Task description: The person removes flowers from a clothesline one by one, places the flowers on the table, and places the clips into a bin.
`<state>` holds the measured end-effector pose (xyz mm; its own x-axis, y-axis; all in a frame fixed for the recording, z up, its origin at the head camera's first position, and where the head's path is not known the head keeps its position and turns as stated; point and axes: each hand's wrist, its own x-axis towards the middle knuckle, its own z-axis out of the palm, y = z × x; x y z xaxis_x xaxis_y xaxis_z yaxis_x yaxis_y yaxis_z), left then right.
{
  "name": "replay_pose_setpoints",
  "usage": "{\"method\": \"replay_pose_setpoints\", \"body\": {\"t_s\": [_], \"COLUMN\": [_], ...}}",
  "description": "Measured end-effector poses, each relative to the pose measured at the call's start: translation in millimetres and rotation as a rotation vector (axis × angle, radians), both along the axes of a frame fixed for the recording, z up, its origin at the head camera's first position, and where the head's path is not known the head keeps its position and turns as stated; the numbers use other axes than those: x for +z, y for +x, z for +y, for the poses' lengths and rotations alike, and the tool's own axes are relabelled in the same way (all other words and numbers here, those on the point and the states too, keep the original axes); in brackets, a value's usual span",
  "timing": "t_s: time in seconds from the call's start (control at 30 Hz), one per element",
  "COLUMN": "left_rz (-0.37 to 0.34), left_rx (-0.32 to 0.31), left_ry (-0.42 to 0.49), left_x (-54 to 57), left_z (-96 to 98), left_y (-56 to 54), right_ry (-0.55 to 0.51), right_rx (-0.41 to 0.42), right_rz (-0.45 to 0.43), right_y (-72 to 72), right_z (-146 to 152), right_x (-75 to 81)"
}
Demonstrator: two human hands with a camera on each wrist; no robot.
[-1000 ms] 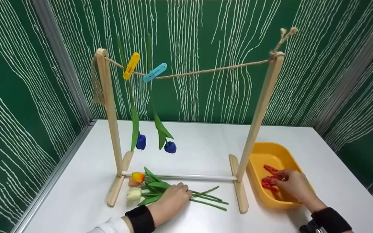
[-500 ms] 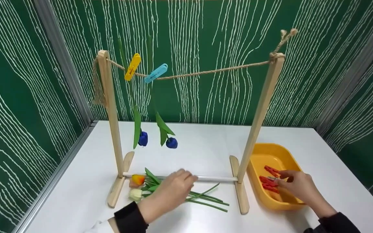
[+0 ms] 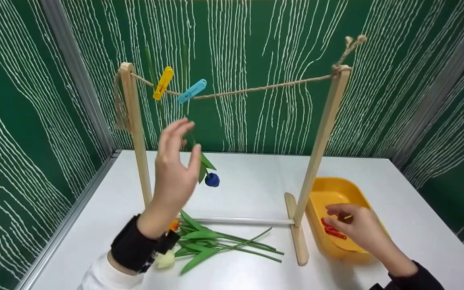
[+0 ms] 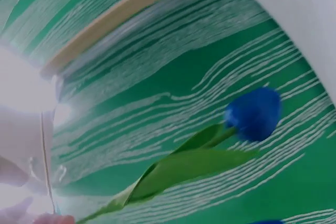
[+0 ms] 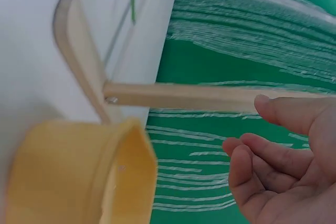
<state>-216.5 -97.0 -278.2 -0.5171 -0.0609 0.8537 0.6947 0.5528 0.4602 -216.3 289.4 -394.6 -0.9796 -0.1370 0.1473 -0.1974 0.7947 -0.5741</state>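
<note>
My left hand (image 3: 173,173) is raised in front of the rope, fingers apart and holding nothing. Just above its fingertips a light blue clothespin (image 3: 192,91) and a yellow clothespin (image 3: 163,83) clip tulip stems to the rope (image 3: 256,88). One upside-down blue tulip (image 3: 212,180) hangs beside the hand, which hides the other bloom in the head view. A blue tulip (image 4: 254,114) also shows in the left wrist view. Over the yellow tray (image 3: 332,183) is my right hand (image 3: 363,227), thumb and fingers parted, with nothing between them. Red clothespins (image 3: 334,232) lie beneath it.
Several tulips with green stems (image 3: 256,244) lie on the white table, a pale yellow bloom (image 3: 165,259) and an orange one (image 3: 174,224) partly behind my left arm. A wooden post (image 3: 322,149) and its foot (image 3: 301,245) stand left of the tray.
My left hand has left the tulips on the table and risen to the hanging ones. The right hand, earlier fingering a red clothespin, now has its fingers parted above the tray.
</note>
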Motion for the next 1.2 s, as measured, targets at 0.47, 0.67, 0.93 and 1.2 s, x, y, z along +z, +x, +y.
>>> {"method": "replay_pose_setpoints", "body": {"t_s": [0.47,0.67,0.93,1.2], "left_rz": [-0.320,-0.331,-0.341,-0.362], "left_rx": [-0.065,-0.104,-0.127,-0.135], "left_ry": [0.119,0.148,0.176,0.197], "left_x": [12.7,10.9,9.5,9.9], "left_z": [-11.1,-10.5,-11.8,-10.9], "left_y": [-30.2,-33.9,-36.5,-35.5], "right_ry": [-0.071,-0.081,-0.144,-0.138], "right_rx": [0.333,0.520,0.620,0.523], "right_rz": [0.271,0.397,0.464,0.568], "right_y": [7.7,4.6,-11.9,-44.4], "right_z": [-72.1,-110.0,-161.3,-202.6], "right_x": [64.1,116.5,185.4,239.1]}}
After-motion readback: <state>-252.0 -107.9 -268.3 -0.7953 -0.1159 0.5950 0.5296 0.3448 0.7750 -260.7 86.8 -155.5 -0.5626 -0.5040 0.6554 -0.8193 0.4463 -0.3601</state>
